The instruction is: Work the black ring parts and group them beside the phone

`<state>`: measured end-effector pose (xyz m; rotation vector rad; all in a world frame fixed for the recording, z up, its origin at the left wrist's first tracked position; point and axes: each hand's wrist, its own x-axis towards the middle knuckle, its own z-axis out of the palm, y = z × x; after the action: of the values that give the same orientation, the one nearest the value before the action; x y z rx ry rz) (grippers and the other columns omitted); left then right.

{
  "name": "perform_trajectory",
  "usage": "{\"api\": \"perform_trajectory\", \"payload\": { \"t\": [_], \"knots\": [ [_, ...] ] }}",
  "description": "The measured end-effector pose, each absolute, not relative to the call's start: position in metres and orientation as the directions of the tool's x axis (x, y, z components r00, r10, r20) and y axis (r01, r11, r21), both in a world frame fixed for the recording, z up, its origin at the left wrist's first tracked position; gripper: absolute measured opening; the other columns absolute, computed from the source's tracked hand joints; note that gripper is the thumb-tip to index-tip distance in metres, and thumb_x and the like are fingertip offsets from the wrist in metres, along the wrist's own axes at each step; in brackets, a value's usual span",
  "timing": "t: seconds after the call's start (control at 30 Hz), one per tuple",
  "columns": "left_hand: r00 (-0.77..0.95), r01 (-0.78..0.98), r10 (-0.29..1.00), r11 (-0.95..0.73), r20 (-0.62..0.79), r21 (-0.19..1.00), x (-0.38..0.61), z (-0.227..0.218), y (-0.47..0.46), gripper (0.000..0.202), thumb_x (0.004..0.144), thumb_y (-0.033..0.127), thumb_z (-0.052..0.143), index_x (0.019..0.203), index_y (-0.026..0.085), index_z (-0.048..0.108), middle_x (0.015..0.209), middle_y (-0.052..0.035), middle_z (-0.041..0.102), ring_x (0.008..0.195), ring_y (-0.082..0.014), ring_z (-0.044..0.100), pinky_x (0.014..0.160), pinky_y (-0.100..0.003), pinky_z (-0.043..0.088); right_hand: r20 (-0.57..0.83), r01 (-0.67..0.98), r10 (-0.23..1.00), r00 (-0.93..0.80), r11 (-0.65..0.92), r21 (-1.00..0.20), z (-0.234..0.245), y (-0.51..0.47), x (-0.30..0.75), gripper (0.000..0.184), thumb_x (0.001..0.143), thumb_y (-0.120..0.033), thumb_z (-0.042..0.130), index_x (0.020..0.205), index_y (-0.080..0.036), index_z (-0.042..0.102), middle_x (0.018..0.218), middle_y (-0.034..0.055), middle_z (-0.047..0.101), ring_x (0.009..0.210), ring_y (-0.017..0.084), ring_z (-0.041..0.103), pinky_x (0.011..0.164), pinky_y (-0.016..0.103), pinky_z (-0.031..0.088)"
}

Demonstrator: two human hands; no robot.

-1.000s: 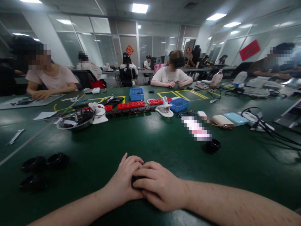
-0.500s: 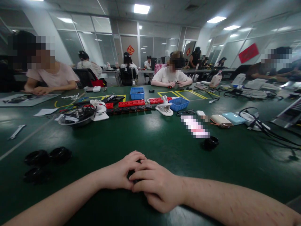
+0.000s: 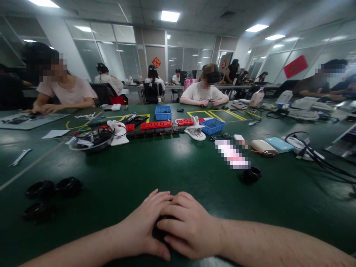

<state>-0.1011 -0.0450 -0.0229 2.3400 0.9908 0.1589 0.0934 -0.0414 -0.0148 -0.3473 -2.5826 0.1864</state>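
My left hand (image 3: 144, 224) and my right hand (image 3: 189, 226) lie together on the green table (image 3: 172, 167) close to me. Both are curled round a small black object (image 3: 160, 226), of which only a dark sliver shows between the fingers. The right fingers overlap the left ones. Three black rings (image 3: 52, 189) lie to the left of my hands. A single black ring (image 3: 251, 173) stands to the right, farther off.
Mid-table sit a clear bowl of parts (image 3: 90, 141), red and black blocks (image 3: 155, 127), white clamps (image 3: 195, 129), blue bins (image 3: 212, 125), phones and power banks (image 3: 267, 145), and cables (image 3: 319, 155). A wrench (image 3: 19, 157) lies left. Several people work around the tables.
My hands have slid a little toward me and stay clasped on the black object. The view has shifted slightly; the things on the table have not moved.
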Motion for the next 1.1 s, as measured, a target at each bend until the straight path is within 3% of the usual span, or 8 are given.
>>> {"api": "perform_trajectory", "payload": {
  "t": [0.07,0.23,0.47,0.67,0.8,0.9,1.0,1.1],
  "knots": [
    [0.660,0.655,0.750,-0.545,-0.045,0.524,-0.097,-0.031,-0.046,0.080,0.056,0.051,0.074,0.125,0.022,0.044,0.130,-0.0108,0.044,0.122,-0.0321,0.036,0.105,-0.057,0.013,0.478,0.278,0.344,-0.808,0.938,-0.206,-0.015,-0.040,0.094,0.020,0.082,-0.030,0.047,0.091,-0.015,0.058,0.100,0.0051,0.059,0.086,0.018,0.047,0.074,0.035,0.036],
    [0.629,0.670,0.775,-0.579,0.059,0.465,-0.092,-0.026,-0.045,0.038,0.064,0.032,0.071,0.100,0.024,0.061,0.108,-0.0041,0.058,0.106,-0.0249,0.050,0.104,-0.051,0.021,0.459,0.325,0.396,-0.795,0.918,-0.229,-0.017,-0.038,0.094,0.027,0.084,-0.037,0.045,0.090,-0.015,0.058,0.093,0.0063,0.059,0.081,0.018,0.046,0.072,0.035,0.035],
    [0.641,0.629,0.748,-0.641,0.173,0.439,-0.093,-0.023,-0.045,0.040,0.051,0.020,0.066,0.091,0.021,0.061,0.098,-0.0028,0.059,0.099,-0.0257,0.051,0.105,-0.049,0.018,0.444,0.242,0.367,-0.817,0.918,-0.315,-0.013,-0.035,0.097,0.026,0.081,-0.029,0.047,0.100,-0.015,0.057,0.100,0.0059,0.059,0.093,0.019,0.046,0.084,0.037,0.035],
    [0.788,0.440,0.595,-0.725,0.159,0.530,-0.096,-0.024,-0.034,0.031,0.050,0.022,0.071,0.081,0.023,0.063,0.094,0.0004,0.055,0.096,-0.0219,0.049,0.093,-0.035,0.036,0.497,0.015,0.183,-0.849,0.947,-0.322,-0.012,-0.036,0.095,0.028,0.075,-0.019,0.041,0.094,-0.015,0.060,0.101,0.0043,0.063,0.097,0.017,0.047,0.087,0.034,0.037],
    [0.834,0.405,0.540,-0.740,0.115,0.536,-0.096,-0.018,-0.034,0.042,0.042,0.029,0.077,0.082,0.025,0.065,0.102,-0.0006,0.051,0.101,-0.0249,0.046,0.095,-0.038,0.034,0.505,-0.125,0.057,-0.861,0.939,-0.319,-0.014,-0.037,0.094,0.033,0.067,-0.018,0.038,0.088,-0.013,0.063,0.099,0.0044,0.064,0.099,0.016,0.048,0.093,0.031,0.036],
    [0.839,0.425,0.538,-0.741,0.079,0.520,-0.096,-0.014,-0.036,0.052,0.040,0.029,0.076,0.091,0.027,0.064,0.106,-0.0018,0.049,0.103,-0.0266,0.045,0.098,-0.042,0.031,0.474,-0.137,0.027,-0.880,0.942,-0.307,-0.014,-0.037,0.095,0.034,0.066,-0.018,0.039,0.089,-0.013,0.064,0.101,0.0040,0.063,0.101,0.017,0.047,0.093,0.030,0.036],
    [0.834,0.476,0.552,-0.733,0.016,0.486,-0.097,-0.014,-0.038,0.074,0.041,0.031,0.077,0.112,0.028,0.055,0.114,-0.0039,0.048,0.107,-0.0286,0.044,0.104,-0.050,0.020,0.450,-0.080,0.059,-0.891,0.956,-0.284,-0.013,-0.039,0.095,0.033,0.069,-0.018,0.042,0.094,-0.014,0.062,0.105,0.0030,0.061,0.102,0.017,0.046,0.095,0.032,0.034],
    [0.800,0.545,0.600,-0.726,-0.003,0.420,-0.095,-0.021,-0.043,0.085,0.052,0.040,0.074,0.128,0.025,0.039,0.126,-0.0084,0.044,0.117,-0.0323,0.039,0.104,-0.058,0.010,0.429,0.072,0.187,-0.884,0.960,-0.270,-0.012,-0.040,0.096,0.030,0.074,-0.021,0.046,0.100,-0.015,0.060,0.108,0.0049,0.058,0.101,0.020,0.045,0.093,0.036,0.035]
  ]
}}
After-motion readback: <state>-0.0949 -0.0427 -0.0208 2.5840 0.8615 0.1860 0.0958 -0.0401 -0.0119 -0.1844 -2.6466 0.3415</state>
